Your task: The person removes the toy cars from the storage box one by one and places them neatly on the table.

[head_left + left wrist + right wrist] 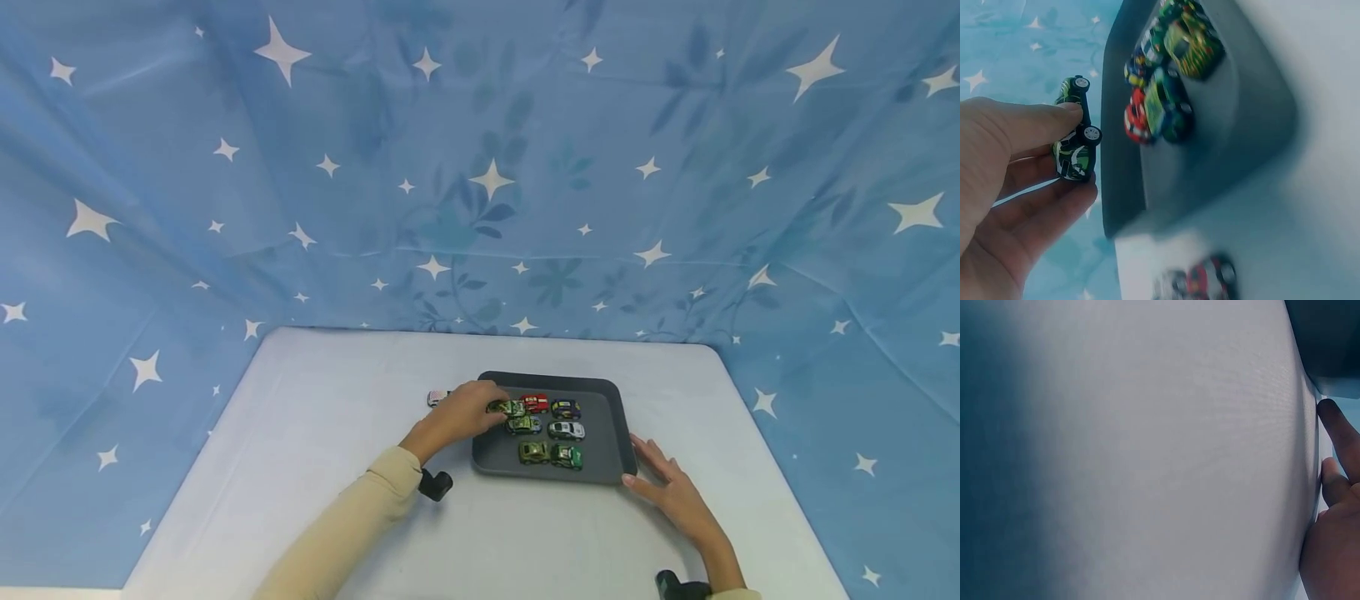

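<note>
Between thumb and fingers, my left hand (459,414) pinches a green-and-black toy car (1075,134), held above the left part of a dark grey tray (480,450). Inside the tray sit a red toy car (535,403), a dark blue one (566,409), a green-and-blue one (523,425), a silver-white one (566,431), an olive-green one (534,452) and a bright green one (567,457). My right hand (677,493) rests by the tray's front right corner, fingers extended, fingertips at its edge. The right wrist view shows only part of that hand (1335,544).
Left of the tray, a pale toy car (437,398) stands on the white table (337,400), partly hidden behind my left hand. In the left wrist view a red-and-white car (1210,279) appears blurred outside the tray. Blue star-patterned cloth (487,233) hangs behind the table.
</note>
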{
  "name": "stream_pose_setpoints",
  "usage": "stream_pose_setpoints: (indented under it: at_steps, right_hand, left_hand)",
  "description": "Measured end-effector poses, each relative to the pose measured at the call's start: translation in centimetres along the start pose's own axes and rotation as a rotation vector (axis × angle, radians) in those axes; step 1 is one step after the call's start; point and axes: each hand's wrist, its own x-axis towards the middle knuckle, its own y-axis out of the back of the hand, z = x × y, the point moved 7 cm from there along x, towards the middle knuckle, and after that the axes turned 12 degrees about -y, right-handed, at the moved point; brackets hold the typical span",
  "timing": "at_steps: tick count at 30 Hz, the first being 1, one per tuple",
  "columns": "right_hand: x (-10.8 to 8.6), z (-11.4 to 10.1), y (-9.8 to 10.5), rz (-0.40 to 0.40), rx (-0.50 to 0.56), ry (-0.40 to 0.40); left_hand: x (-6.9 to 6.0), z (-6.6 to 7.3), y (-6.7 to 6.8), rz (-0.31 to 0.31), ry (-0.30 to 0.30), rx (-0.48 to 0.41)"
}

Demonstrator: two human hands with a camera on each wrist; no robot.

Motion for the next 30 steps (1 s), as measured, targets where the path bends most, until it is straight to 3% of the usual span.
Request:
stream_pose_setpoints:
  at_steps: [14, 23, 30]
  right_hand:
    - [-0.1, 0.2, -0.1, 0.001, 0.002, 0.003]
    - [-0.4, -0.2, -0.1, 0.011, -0.001, 0.039]
    - [-0.3, 0.0, 0.0, 0.025, 0.005, 0.061]
  left_hand:
    - [-5.5, -2.7, 1.7, 0.071, 0.053, 0.004]
    - [-9.1, -3.8, 0.8, 0.050, 0.124, 0.038]
    - [-11.2, -4.1, 0.0, 0.032, 0.122, 0.016]
